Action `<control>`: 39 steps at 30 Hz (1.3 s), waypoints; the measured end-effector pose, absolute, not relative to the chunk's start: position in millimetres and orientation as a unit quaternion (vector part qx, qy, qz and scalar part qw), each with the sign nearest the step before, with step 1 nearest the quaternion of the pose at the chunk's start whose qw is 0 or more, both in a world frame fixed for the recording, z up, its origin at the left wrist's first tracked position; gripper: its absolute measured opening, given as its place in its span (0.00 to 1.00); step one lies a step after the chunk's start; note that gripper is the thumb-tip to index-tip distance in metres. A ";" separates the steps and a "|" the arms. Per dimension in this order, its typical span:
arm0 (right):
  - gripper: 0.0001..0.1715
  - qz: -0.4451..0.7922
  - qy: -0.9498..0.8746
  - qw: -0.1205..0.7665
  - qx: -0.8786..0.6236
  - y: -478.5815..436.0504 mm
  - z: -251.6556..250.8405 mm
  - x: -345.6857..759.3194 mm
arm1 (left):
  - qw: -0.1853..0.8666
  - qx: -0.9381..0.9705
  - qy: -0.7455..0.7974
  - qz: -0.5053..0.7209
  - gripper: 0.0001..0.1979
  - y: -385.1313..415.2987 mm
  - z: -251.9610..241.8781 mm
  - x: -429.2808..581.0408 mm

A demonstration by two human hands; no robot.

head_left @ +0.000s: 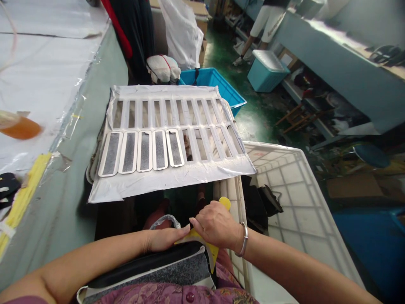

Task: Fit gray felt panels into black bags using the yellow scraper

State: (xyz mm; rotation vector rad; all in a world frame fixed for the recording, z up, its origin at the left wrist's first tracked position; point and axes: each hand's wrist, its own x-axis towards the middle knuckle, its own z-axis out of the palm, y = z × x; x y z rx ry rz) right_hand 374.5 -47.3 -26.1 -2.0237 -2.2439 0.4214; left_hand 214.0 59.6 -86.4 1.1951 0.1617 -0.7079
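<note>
My right hand (217,225) is closed around a yellow thing (225,202); its rounded end shows above the fist and a pointed yellow part below it. The thing's kind is not clear. My left hand (166,238) lies over the top edge of a long black-and-grey piece with white edging (183,270) on my lap. Its thumb points at my right fist; its other fingers are mostly hidden. Beyond both hands stands a white slotted rack (177,175). Several white-rimmed grey rectangular pieces (145,151) lie side by side on its near row, toward the left.
A large white plastic crate (284,177) with dark pieces inside stands on the right. Behind the rack is a blue bin (221,82). On the left runs a white-covered table (47,67) with a yellow strip (28,198) along its edge. Another person's legs (265,25) show far back.
</note>
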 end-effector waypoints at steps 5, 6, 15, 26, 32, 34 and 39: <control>0.27 0.132 -0.749 0.042 -0.648 -47.4 -25.9 374.3 | 0.678 0.652 0.054 -0.337 0.47 62.3 -77.9 217.7; 0.26 0.131 -0.750 0.042 -0.647 -48.3 -26.2 374.0 | 0.675 0.658 0.042 -0.332 0.48 62.2 -76.6 218.3; 0.25 0.128 -0.745 0.051 -0.653 -57.0 -28.2 370.4 | 0.677 0.654 0.029 -0.336 0.43 56.9 -84.0 215.8; 0.25 0.131 -0.777 0.067 -0.613 -48.3 -28.6 374.3 | 0.676 0.671 -0.015 -0.304 0.28 58.2 -78.6 221.0; 0.26 0.142 -0.759 0.077 -0.630 -54.8 -29.6 372.6 | 0.692 0.655 -0.038 -0.301 0.26 60.6 -73.2 224.1; 0.26 0.145 -0.751 0.077 -0.640 -56.6 -28.3 372.7 | 0.689 0.655 -0.031 -0.308 0.26 60.8 -72.2 224.3; 0.25 0.150 -0.741 0.075 -0.650 -63.8 -26.1 369.4 | 0.694 0.647 -0.042 -0.312 0.28 61.7 -68.8 225.6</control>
